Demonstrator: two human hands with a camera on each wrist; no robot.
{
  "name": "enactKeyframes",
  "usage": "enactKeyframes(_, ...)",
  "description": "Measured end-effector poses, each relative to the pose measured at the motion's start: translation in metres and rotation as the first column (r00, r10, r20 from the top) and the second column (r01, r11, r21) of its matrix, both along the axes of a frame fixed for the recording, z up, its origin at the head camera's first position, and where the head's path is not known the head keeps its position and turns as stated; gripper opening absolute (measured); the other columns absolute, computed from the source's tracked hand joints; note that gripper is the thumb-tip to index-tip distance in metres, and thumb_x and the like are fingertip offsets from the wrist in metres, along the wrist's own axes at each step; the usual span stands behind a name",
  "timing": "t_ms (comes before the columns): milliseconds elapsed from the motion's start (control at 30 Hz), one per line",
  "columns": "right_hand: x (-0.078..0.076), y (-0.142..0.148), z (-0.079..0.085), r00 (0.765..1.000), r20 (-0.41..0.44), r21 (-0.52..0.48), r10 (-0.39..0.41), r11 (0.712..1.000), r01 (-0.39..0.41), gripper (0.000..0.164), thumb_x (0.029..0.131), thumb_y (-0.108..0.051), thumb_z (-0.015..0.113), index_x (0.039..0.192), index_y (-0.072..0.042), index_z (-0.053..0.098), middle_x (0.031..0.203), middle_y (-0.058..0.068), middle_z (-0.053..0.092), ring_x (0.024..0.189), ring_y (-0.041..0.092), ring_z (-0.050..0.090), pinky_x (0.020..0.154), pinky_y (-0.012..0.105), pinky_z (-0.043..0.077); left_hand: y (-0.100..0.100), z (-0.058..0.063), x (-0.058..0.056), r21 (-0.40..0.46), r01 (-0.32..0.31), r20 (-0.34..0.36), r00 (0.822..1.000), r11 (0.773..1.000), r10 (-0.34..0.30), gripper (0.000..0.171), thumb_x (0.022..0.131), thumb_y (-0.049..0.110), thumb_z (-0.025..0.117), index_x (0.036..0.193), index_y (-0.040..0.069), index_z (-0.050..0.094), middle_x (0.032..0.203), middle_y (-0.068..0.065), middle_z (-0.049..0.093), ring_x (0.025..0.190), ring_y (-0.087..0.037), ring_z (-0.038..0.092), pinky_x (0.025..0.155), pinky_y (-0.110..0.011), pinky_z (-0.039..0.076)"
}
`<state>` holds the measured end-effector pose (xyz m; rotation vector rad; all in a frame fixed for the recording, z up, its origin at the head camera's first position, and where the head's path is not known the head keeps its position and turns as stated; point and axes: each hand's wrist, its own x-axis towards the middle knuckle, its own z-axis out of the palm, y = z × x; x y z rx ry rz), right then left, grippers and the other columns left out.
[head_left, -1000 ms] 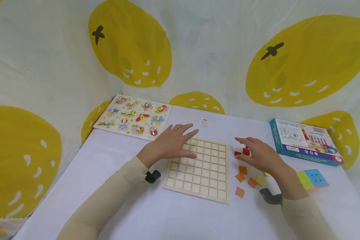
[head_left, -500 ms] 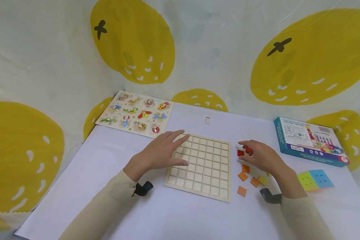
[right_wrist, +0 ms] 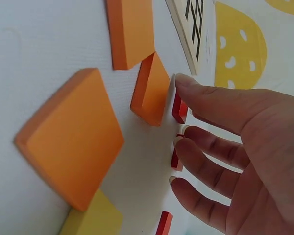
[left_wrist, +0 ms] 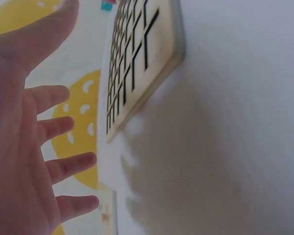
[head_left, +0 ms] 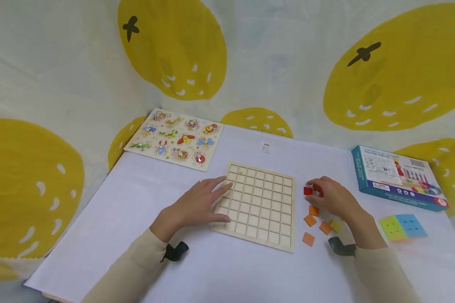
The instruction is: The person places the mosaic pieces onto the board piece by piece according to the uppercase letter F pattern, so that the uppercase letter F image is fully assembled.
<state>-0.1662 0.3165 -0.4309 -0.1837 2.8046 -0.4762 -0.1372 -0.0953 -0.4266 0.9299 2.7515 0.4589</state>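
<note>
A wooden grid board (head_left: pixel 261 198) with square cells lies flat on the table. Over its left edge hovers my left hand (head_left: pixel 197 204), fingers spread and holding nothing; the left wrist view shows the palm (left_wrist: pixel 19 147) apart from the board. My right hand (head_left: pixel 335 198) reaches down to the red square tiles (head_left: pixel 308 190) beside the board's right edge. In the right wrist view its thumb (right_wrist: pixel 210 100) and fingers stay apart, bent around a red tile (right_wrist: pixel 180 107); whether they touch it is hard to tell. Orange tiles (head_left: pixel 310 220) and a yellow tile (head_left: pixel 335 226) lie nearer me.
An insect puzzle board (head_left: pixel 174 139) lies at the back left. A small printed card (head_left: pixel 265 147) is behind the grid board. At the right are a teal-edged game box (head_left: pixel 400 176) and a yellow and blue puzzle cube (head_left: pixel 403 227). A fruit-print cloth (head_left: pixel 273 63) hangs behind the table.
My left hand has drawn back left and toward me, off most of the grid board. My right hand's fingers have closed in around the red tiles. The view has shifted slightly.
</note>
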Motion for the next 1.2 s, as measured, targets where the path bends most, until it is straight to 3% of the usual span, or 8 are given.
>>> enactKeyframes(333,-0.001,-0.001,-0.005,1.000,-0.014,0.010,-0.015,1.000,0.015,0.041,0.092,-0.029,0.075,0.126,-0.007,0.067,0.116,0.017,0.064,0.102,0.031,0.058,0.092,0.053,0.058,-0.003,-0.009,0.011,0.022,-0.001,0.079,0.997,1.000,-0.001,0.089,0.090,0.059,0.069,0.161,0.021,0.032,0.171,-0.005,0.025,0.154,-0.035,0.032,0.121,-0.067,0.028)
enactKeyframes(633,-0.002,-0.003,-0.007,1.000,-0.021,0.010,-0.010,1.000,0.011,0.035,0.093,-0.024,0.075,0.120,-0.003,0.066,0.113,0.017,0.065,0.101,0.031,0.059,0.094,0.054,0.057,-0.005,-0.017,0.013,-0.026,-0.012,0.085,0.996,1.000,0.014,0.090,0.089,0.062,0.067,0.162,0.024,0.030,0.172,-0.001,0.024,0.156,-0.038,0.029,0.123,-0.067,0.025)
enactKeyframes(833,-0.001,-0.005,-0.007,1.000,-0.018,0.016,-0.017,1.000,0.018,0.034,0.094,-0.018,0.073,0.122,-0.001,0.064,0.117,0.020,0.064,0.103,0.034,0.059,0.098,0.056,0.056,-0.005,-0.015,0.014,-0.031,0.002,0.077,0.997,1.000,0.000,0.082,0.090,0.056,0.069,0.157,0.018,0.041,0.167,-0.004,0.035,0.155,-0.041,0.029,0.122,-0.067,0.027)
enactKeyframes(1200,-0.003,-0.003,-0.006,0.997,-0.013,-0.060,-0.072,0.996,0.072,0.035,0.099,-0.014,0.065,0.130,0.002,0.059,0.124,0.025,0.062,0.113,0.040,0.056,0.102,0.059,0.053,-0.005,-0.011,0.015,-0.044,0.007,0.087,0.996,0.999,-0.003,0.079,0.090,0.050,0.072,0.155,0.015,0.045,0.166,-0.005,0.037,0.155,-0.041,0.029,0.123,-0.066,0.027)
